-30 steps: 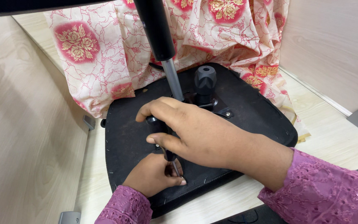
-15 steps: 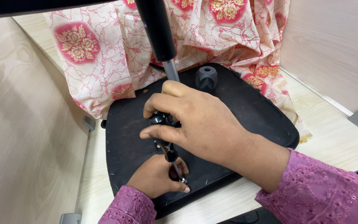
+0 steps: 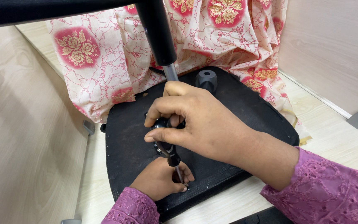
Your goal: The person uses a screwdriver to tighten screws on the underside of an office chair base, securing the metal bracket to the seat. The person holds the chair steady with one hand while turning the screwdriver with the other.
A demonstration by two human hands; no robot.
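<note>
While right hand (image 3: 206, 124) fingers clamp screwdriver (image 3: 168, 147), left hand (image 3: 158, 180) pinches tip (black seat base (image 3: 245, 108)).

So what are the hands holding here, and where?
Right hand grips a screwdriver by its black handle; left hand pinches its metal shaft near the tip.

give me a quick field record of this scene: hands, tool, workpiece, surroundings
right hand: right hand grips the black handle of a screwdriver
left hand: left hand pinches the screwdriver shaft near its tip
tool angle: tilted, tip down on the panel's near edge
workpiece: black seat panel, lying flat, with a grey knob at its far side
above: black and silver column
behind: pink floral cloth
support: pale wooden desk
</note>
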